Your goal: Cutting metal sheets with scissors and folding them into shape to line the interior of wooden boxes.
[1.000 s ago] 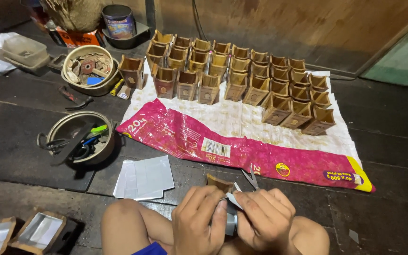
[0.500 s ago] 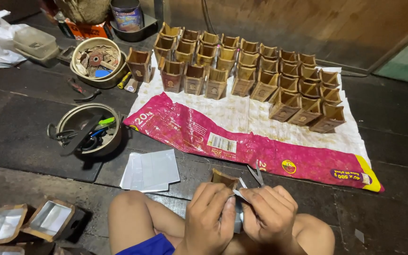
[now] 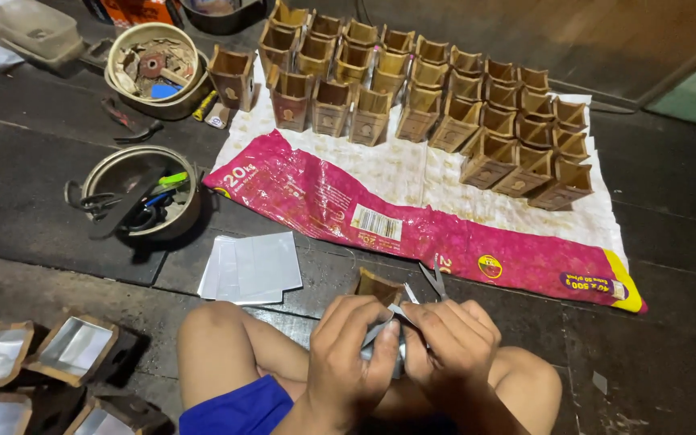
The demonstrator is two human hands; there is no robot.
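Observation:
My left hand and my right hand meet above my knees, both pinching a small silvery sheet piece between the fingers. Just beyond the hands a small brown folded carton box stands on the floor, with scissors lying beside it. A stack of silvery sheets lies to the left of the hands.
Many brown carton boxes stand in rows on a white and pink sack. A metal bowl with tools and another bowl with scraps sit at left. Opened foil-lined cartons lie at bottom left.
The view has tilted down and closer. My hands stay together on the silvery piece, the fingers shifting slightly along it.

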